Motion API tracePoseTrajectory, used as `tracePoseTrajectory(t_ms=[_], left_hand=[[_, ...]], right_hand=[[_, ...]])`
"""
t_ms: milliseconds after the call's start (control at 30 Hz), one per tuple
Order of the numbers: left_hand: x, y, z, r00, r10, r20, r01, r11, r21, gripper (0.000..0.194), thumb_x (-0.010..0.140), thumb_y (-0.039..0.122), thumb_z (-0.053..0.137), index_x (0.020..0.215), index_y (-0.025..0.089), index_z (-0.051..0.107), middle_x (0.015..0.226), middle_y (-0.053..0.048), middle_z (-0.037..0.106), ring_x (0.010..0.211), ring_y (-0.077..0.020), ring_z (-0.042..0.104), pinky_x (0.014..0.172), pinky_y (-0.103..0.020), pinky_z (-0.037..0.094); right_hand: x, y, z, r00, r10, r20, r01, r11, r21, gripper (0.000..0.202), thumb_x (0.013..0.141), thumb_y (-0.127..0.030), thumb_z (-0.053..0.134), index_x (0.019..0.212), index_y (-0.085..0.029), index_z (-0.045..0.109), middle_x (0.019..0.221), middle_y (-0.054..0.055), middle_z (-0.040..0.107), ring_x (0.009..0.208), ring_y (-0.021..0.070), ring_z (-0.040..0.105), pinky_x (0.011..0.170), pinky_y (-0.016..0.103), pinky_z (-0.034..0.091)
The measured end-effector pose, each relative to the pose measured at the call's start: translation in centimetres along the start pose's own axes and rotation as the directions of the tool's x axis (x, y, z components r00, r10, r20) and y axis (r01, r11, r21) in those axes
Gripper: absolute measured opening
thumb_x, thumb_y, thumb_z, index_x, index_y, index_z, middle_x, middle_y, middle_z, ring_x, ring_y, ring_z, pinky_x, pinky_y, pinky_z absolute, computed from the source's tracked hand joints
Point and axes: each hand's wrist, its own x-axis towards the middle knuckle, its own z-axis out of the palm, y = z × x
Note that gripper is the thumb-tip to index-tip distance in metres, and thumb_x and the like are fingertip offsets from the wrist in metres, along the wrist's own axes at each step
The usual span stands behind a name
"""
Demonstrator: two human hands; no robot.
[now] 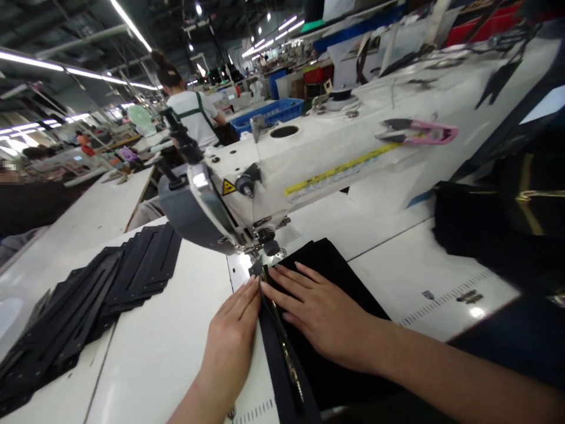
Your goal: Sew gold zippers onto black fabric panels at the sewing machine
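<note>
White worktop (168,347) beneath a white sewing machine (335,156), in a broad workshop under strip lights (131,23). Beyond, a blue basket (278,113) and a person in a white top (188,112). On the machine's arm, a yellow ruler-like strip (339,169) with markings too blurred to read, a triangular warning label (228,187) and pink-handled snips (424,131). Near the right-hand worktop edge, a printed scale (445,300) beside a small emblem (428,294); cannot make out any wording. Flat on the worktop, black fabric (338,262) with a gold-toothed zipper (289,359), far end at the machine head (189,206). On the fabric, right hand (329,315) with fingers spread; at its left edge, left hand (233,330) with fingers straight and pressed together. Further left, overlapping dark panels (143,265), well apart from the fabric across a stretch of white. To the right, a dark pile (477,218).
</note>
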Motion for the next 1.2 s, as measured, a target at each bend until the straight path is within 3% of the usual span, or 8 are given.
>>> tracePoseTrajectory(t_ms=[233,533,767,1000,1200], left_hand=[[-0.5,-1.5,0.8,0.994,0.078,-0.079,-0.08,0.997,-0.024,0.034,0.088,0.015,0.039,0.121,0.013,0.049,0.121,-0.013,0.056,0.107,-0.0228,0.056,0.089,-0.034,0.05],[0.0,-1.4,0.2,0.998,0.053,-0.029,-0.052,0.998,0.019,0.037,0.086,0.017,0.041,0.122,0.018,0.049,0.121,-0.008,0.057,0.102,-0.0223,0.059,0.087,-0.03,0.051],[0.3,-1.0,0.5,0.997,0.08,0.014,-0.081,0.994,0.076,0.034,0.085,0.01,0.034,0.115,0.011,0.051,0.118,-0.014,0.057,0.106,-0.0228,0.057,0.089,-0.037,0.05],[0.1,0.4,0.4,0.998,0.04,-0.058,-0.037,0.998,0.048,0.034,0.085,0.006,0.034,0.113,0.011,0.053,0.119,-0.014,0.056,0.112,-0.0249,0.052,0.088,-0.043,0.051],[-0.1,0.8,0.5,0.995,0.004,-0.099,0.001,0.999,0.054,0.035,0.084,0.004,0.033,0.107,0.01,0.059,0.111,-0.016,0.061,0.102,-0.0265,0.058,0.084,-0.046,0.052]], right_hand=[[0.0,0.3,-0.4,0.999,0.029,-0.035,-0.024,0.992,0.122,0.043,0.092,-0.025,0.037,0.135,-0.022,0.032,0.142,0.012,0.03,0.132,0.0216,0.023,0.108,0.043,0.018],[-0.3,0.8,-0.8,0.999,0.021,-0.049,-0.015,0.992,0.121,0.058,0.084,-0.026,0.051,0.137,-0.02,0.029,0.142,0.014,0.029,0.131,0.0244,0.024,0.108,0.043,0.017],[-0.2,0.6,-0.4,0.995,-0.006,-0.103,0.01,0.999,0.036,0.047,0.089,-0.023,0.037,0.131,0.0,0.036,0.137,0.018,0.036,0.131,0.0246,0.024,0.11,0.042,0.015],[-0.2,0.1,-0.5,0.997,-0.055,-0.051,0.054,0.999,-0.006,0.047,0.091,-0.021,0.031,0.137,-0.008,0.029,0.14,0.015,0.032,0.132,0.0223,0.022,0.109,0.044,0.019],[-0.1,-0.3,-0.6,0.997,-0.073,-0.013,0.072,0.995,-0.068,0.054,0.085,-0.012,0.036,0.138,-0.016,0.029,0.142,0.009,0.031,0.131,0.0207,0.025,0.109,0.043,0.022]])
